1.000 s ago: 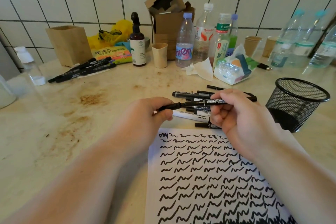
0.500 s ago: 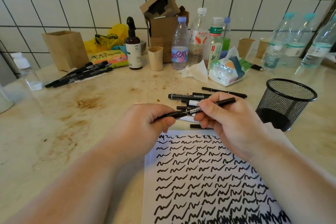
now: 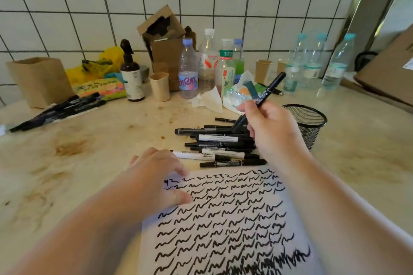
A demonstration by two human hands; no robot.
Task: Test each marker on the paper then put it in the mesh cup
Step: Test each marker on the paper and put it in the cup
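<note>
Head view: right hand (image 3: 271, 127) pinches a slim black marker (image 3: 262, 99) at one o'clock, beside the black wire-mesh cup (image 3: 309, 123); left hand (image 3: 156, 176) spread, fingers straight, on scribbled white paper (image 3: 223, 219), which may slide if released.

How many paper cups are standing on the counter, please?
3. One cup stands beside the brown spray bottle; two more stand farther right, behind the tissue pack, near the clear bottles. Others may be hidden behind bottles.
</note>
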